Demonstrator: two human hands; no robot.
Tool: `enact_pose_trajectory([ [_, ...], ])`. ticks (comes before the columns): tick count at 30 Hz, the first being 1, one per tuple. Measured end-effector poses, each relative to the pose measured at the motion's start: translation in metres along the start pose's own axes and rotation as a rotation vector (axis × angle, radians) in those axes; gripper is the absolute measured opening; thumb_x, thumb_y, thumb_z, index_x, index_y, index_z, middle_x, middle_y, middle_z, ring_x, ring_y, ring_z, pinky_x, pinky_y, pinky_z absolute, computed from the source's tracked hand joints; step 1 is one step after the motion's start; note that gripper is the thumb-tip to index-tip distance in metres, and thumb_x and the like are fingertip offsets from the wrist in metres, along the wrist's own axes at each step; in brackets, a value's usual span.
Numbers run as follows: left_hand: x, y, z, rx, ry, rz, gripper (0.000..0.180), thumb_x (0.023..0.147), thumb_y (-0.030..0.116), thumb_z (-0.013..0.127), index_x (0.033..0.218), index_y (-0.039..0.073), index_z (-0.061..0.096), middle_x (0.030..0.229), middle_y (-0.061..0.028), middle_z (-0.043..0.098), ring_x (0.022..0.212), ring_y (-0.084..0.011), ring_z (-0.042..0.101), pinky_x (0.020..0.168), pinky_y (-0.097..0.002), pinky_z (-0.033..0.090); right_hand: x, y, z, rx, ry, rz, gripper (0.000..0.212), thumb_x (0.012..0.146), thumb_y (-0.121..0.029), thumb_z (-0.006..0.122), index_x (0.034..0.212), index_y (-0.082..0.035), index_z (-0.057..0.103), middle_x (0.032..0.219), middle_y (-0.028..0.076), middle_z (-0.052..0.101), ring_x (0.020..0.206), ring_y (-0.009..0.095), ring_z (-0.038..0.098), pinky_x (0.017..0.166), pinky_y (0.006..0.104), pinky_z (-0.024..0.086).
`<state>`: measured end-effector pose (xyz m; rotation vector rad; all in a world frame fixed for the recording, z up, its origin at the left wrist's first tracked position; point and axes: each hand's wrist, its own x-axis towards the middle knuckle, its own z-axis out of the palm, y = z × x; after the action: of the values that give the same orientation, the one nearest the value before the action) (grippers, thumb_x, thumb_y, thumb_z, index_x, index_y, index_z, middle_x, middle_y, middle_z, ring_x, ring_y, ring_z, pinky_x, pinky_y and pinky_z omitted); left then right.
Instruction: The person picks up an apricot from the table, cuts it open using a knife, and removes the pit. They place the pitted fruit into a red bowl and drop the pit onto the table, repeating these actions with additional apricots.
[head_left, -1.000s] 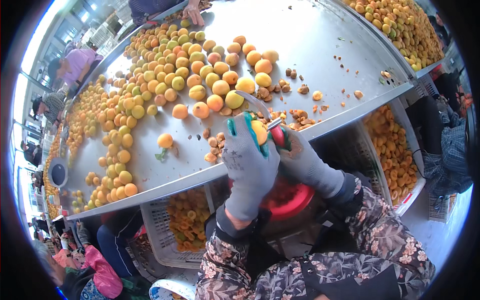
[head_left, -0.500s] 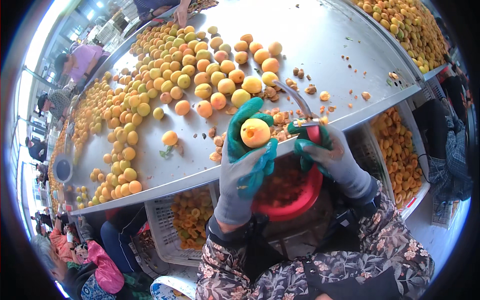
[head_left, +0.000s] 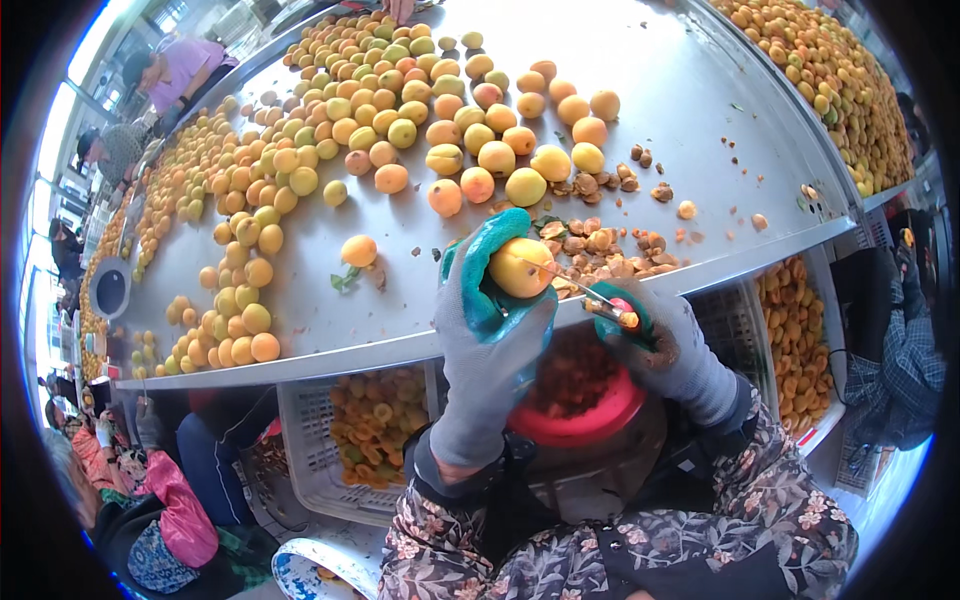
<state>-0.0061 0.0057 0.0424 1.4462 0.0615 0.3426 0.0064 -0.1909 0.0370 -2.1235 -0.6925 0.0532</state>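
Note:
My left hand (head_left: pixel 470 315), in a grey glove with a green coated palm, is closed round a yellow-orange apricot (head_left: pixel 515 268) above the table's front edge. In my gloved right hand (head_left: pixel 680 345) is a small knife (head_left: pixel 572 284) with a thin curved blade and a reddish handle. Its blade reaches the apricot's right side; whether the tip is in the flesh, I cannot tell. A small brownish-orange piece (head_left: pixel 628 320) clings beside the handle. Just beyond both hands lie brown pits and scraps (head_left: pixel 610 245). Below them is a pink tub (head_left: pixel 590 427) with dark reddish contents.
Whole apricots (head_left: pixel 350 110) spread over the metal table (head_left: pixel 680 90), with a bigger heap (head_left: pixel 820 90) at the far right. Under its raised edge are crates of apricot halves, one left (head_left: pixel 310 450), one right (head_left: pixel 790 330). Co-workers sit at the left (head_left: pixel 180 500) and right (head_left: pixel 895 340).
The knife blade has swung from pointing away over the table to meeting the apricot. The apricot has turned in my left hand, hiding its dark opening. The whole view has shifted slightly.

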Motion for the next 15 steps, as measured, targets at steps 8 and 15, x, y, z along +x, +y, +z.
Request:
enact_pose_trajectory([
  [8,0.004,-0.003,-0.005,0.364,0.030,0.347,0.053,0.066,-0.005,0.068,0.118,0.004,0.061,0.106,-0.0137,0.059,0.098,-0.0285,0.061,0.089,-0.0366,0.049,-0.009,0.006,0.009,-0.054,-0.047,0.111,0.045,0.081,-0.010,0.068,0.122,0.002,0.054,0.092,0.022,0.065,0.084,0.040,0.064,0.070,0.0447,0.050],
  [15,0.003,0.003,-0.003,0.472,-0.055,0.366,0.054,0.065,-0.002,0.067,0.118,0.004,0.062,0.109,-0.0161,0.059,0.100,-0.0331,0.060,0.089,-0.0384,0.049,-0.013,0.008,0.009,-0.115,-0.072,0.080,0.042,0.079,-0.007,0.067,0.118,0.002,0.054,0.093,0.022,0.062,0.086,0.041,0.062,0.071,0.0466,0.050],
])
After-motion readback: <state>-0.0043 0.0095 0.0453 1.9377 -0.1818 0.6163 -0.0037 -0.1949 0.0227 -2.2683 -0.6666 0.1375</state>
